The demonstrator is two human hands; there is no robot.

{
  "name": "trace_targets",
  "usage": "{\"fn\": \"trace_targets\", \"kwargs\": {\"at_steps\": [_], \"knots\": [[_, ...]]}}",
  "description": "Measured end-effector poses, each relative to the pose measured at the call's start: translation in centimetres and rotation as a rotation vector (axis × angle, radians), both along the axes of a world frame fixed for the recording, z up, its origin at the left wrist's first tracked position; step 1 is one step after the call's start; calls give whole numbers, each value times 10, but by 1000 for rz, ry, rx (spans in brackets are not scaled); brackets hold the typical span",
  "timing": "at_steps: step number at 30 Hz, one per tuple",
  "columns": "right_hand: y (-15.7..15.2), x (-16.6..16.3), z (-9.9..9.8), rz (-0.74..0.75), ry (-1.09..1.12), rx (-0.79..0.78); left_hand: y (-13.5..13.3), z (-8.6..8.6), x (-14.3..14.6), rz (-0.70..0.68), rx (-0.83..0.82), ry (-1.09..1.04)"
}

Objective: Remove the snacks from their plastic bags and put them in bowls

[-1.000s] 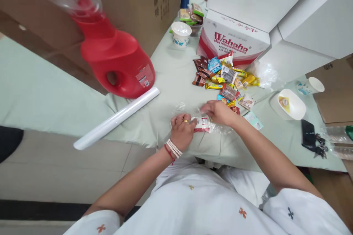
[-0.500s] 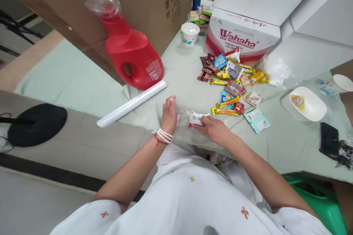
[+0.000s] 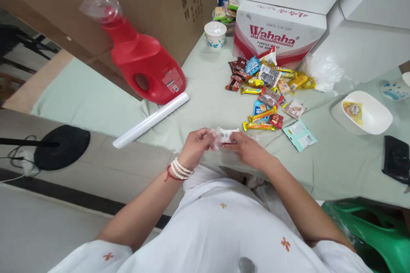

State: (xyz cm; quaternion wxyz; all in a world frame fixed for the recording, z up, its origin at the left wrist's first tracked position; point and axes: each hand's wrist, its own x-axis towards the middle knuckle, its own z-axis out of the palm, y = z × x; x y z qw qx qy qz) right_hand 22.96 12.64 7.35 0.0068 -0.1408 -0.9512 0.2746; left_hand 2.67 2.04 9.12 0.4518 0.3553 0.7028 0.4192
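Observation:
At the table's near edge, my left hand (image 3: 199,145) pinches clear plastic film (image 3: 218,133) at the left end of a small white-and-red snack packet (image 3: 226,134). My right hand (image 3: 248,147) grips the packet's right side, thumb and fingers closed round it. Film sticks out past both sides of the packet. Just beyond my right hand lie yellow-wrapped snack bars (image 3: 259,126) and a heap of mixed packets (image 3: 269,75). A pale green packet (image 3: 300,135) is to the right.
A film roll (image 3: 152,120) and a red jug (image 3: 150,66) stand left. Behind are a paper cup (image 3: 215,36) and a Wahaha box (image 3: 278,33). Right are a white bowl (image 3: 374,115) with one packet, a black phone (image 3: 396,157) and a green stool (image 3: 368,230).
My left hand has turned from upright with fingers extended to pinching the film beside the packet. My right hand keeps its hold. The camera view has shifted slightly.

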Motion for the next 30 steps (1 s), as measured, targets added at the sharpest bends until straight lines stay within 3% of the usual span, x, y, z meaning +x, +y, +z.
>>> {"fn": "trace_targets", "kwargs": {"at_steps": [2, 5, 8, 10, 11, 13, 15, 20, 22, 26, 30], "knots": [[-1, 5, -3, -23, 49, -39, 12, -4, 19, -70, 55, 116], [-4, 19, -7, -129, 194, -135, 24, -17, 44, -229, 94, 546], [-10, 34, -14, -559, 307, -53, 27, -28, 56, -280, 71, 845], [-15, 39, -19, -824, 244, 100, 28, -33, 55, -196, 72, 916], [-17, 41, -21, -883, 181, 156, 29, -34, 53, -134, 71, 934], [-21, 40, -23, -884, 73, 190, 32, -35, 49, -58, 50, 950], [-23, 35, -21, -868, 57, 142, 34, -34, 47, -83, 10, 951], [-27, 13, -7, -800, 243, -157, 33, -31, 62, -159, -13, 984], [-29, 8, -3, -762, 328, -237, 31, -31, 70, -186, 91, 987], [-32, 13, -5, -772, 447, -440, 25, -28, 81, -325, 484, 819], [-40, 30, -17, -955, 515, -625, 14, -21, 90, -560, 669, 539]]}}
